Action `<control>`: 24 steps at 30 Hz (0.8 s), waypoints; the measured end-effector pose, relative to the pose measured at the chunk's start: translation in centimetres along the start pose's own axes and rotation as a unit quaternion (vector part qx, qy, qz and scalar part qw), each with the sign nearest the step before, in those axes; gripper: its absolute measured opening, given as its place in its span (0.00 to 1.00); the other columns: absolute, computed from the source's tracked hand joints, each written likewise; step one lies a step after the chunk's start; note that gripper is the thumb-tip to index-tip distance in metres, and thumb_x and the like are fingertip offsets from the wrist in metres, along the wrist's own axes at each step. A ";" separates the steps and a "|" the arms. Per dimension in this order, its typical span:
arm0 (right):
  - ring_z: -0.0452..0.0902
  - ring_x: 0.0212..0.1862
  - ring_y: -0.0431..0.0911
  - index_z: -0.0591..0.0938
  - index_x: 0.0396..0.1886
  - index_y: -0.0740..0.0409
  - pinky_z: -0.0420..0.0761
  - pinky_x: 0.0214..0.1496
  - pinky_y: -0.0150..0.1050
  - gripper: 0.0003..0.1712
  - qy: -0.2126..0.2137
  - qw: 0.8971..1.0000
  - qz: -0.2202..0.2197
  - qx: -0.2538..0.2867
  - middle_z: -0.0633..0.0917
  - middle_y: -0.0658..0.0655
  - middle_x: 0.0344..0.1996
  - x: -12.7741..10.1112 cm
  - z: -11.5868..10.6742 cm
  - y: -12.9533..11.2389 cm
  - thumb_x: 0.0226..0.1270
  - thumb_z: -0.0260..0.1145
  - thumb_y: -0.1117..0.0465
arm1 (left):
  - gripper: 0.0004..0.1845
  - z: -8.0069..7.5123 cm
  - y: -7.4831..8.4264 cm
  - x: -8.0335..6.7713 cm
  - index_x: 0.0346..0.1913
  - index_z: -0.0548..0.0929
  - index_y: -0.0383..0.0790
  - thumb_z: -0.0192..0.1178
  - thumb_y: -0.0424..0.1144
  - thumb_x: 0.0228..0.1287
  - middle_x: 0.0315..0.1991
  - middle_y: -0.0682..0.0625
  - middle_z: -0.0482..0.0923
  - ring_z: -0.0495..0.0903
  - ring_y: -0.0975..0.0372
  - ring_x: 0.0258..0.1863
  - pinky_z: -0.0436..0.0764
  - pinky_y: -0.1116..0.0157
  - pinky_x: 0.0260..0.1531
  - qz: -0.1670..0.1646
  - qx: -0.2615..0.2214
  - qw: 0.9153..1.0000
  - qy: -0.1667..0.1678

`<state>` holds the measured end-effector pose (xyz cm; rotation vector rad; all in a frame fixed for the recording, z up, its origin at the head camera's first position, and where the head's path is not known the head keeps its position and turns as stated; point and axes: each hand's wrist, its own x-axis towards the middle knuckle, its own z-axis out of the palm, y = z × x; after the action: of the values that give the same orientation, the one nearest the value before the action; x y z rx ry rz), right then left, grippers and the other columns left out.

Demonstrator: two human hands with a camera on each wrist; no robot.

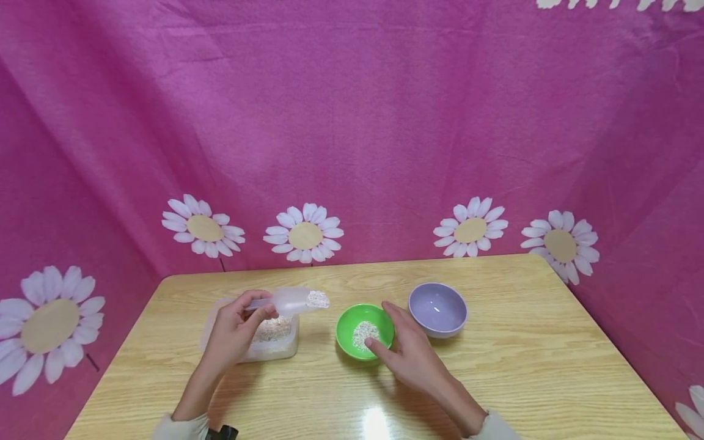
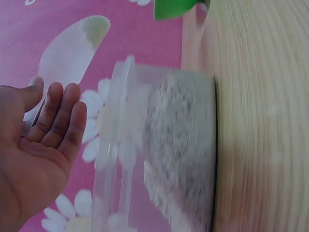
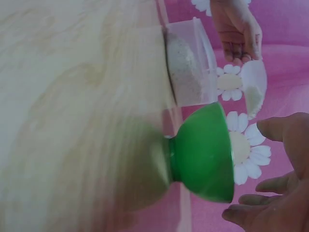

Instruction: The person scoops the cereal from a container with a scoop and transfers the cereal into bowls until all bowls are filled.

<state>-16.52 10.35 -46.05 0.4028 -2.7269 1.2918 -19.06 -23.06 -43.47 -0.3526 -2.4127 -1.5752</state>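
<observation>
The see-through plastic scoop with a thin handle [image 1: 291, 301] is up in the air in the left hand [image 1: 233, 330], with a small heap of pale, flaky bits [image 1: 318, 299] at its tip. The left thumb and finger pinch the handle, and the other fingers are loosely bent. The scoop lies long ways from left to right, almost flat, and its tip points at the small, round, shiny green bowl [image 1: 344, 330]. That bowl sits on the light wooden table [image 1: 539, 354], to the right of the tip, a bit lower and a bit closer to the person. The right hand [image 1: 415, 357] is nearer to the bowl. Its thumb and fingers are spread wide around the right side and grip nothing; I can't tell if they touch the rim. The thumb reaches over the bowl's edge, so it is what could get in the way there. More pale bits are inside the green bowl. Under the left hand is the see-through plastic box [image 1: 275, 352] with flaky bits in it too. The round purple bowl [image 1: 437, 305] stands just past the right hand, and a pink cloth with white daisies [image 1: 352, 122] hangs behind.
</observation>
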 end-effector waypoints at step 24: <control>0.66 0.80 0.64 0.62 0.82 0.71 0.64 0.82 0.62 0.58 -0.067 0.996 0.041 0.039 0.72 0.69 0.78 -0.1 -0.2 3.0 0.64 0.82 0.48 | 0.06 5.4 0.7 1.8 0.50 0.86 0.37 0.66 0.32 0.75 0.37 0.48 0.91 0.89 0.57 0.39 0.85 0.69 0.43 0.027 0.048 0.993 -0.103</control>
<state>-17.28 12.29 -48.20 0.4032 -2.8379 1.4451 -20.89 -17.73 -44.39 -0.5841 -2.5959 -1.4586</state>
